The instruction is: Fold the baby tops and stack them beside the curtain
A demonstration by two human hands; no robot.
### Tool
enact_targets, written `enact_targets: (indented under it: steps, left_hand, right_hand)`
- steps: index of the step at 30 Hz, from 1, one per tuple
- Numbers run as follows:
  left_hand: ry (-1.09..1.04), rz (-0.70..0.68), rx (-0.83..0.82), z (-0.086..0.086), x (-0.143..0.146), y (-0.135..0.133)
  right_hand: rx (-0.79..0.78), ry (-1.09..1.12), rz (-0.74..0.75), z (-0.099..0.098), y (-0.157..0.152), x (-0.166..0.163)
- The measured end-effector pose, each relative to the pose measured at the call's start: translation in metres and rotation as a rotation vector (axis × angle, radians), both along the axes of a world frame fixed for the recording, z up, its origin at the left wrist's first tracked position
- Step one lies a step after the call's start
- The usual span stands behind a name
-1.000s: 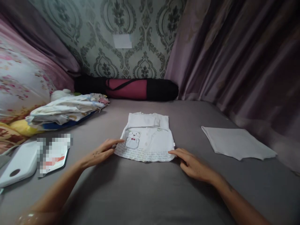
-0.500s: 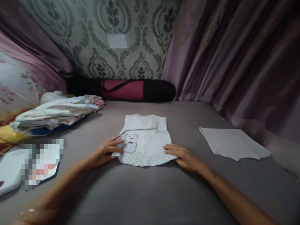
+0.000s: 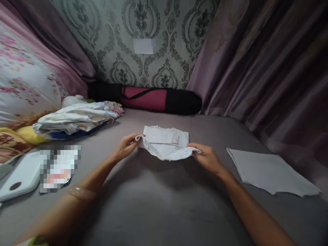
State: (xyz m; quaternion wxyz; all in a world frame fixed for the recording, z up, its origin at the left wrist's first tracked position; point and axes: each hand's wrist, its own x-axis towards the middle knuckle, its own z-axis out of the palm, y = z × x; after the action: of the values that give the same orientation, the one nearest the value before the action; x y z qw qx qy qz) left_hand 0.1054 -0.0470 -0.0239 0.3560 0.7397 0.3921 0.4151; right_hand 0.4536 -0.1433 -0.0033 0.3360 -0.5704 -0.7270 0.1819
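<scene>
A small white shirt lies in the middle of the grey sheet, its sleeves folded across its upper part. Its printed bottom hem is lifted off the sheet and sags between my hands. My left hand pinches the hem's left corner, where the cloth curls over. At the right corner, my right hand grips the hem between thumb and fingers. The bear picture on the shirt front is hidden by the raised cloth.
A folded white cloth lies to the right. On the left are a pile of clothes, a white flat object with a dark oval and a blurred-out item. A black and red long bag rests against the wall.
Both hands have closed on the shirt's bottom corners and raised the hem up and away from me. Before, the hem lay flat under my fingers. The view has shifted slightly left.
</scene>
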Motion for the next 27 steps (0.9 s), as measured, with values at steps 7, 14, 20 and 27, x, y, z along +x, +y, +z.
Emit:
enact_targets:
  steps: [7, 14, 20, 27]
  left_hand:
    - [-0.086, 0.142, 0.004, -0.011, 0.029, 0.057]
    - [0.220, 0.452, -0.167, -0.043, 0.054, 0.103]
    - [0.366, 0.591, -0.150, -0.046, 0.040, 0.097]
    - [0.648, 0.212, 0.340, -0.025, 0.080, 0.064]
  right_hand:
    - [0.081, 0.008, -0.160, -0.006, 0.066, 0.011]
    - [-0.131, -0.156, -0.480, -0.052, 0.116, 0.012]
    - [-0.125, -0.132, -0.510, -0.061, 0.111, 0.017]
    - [0.016, -0.374, -0.282, -0.038, 0.098, -0.044]
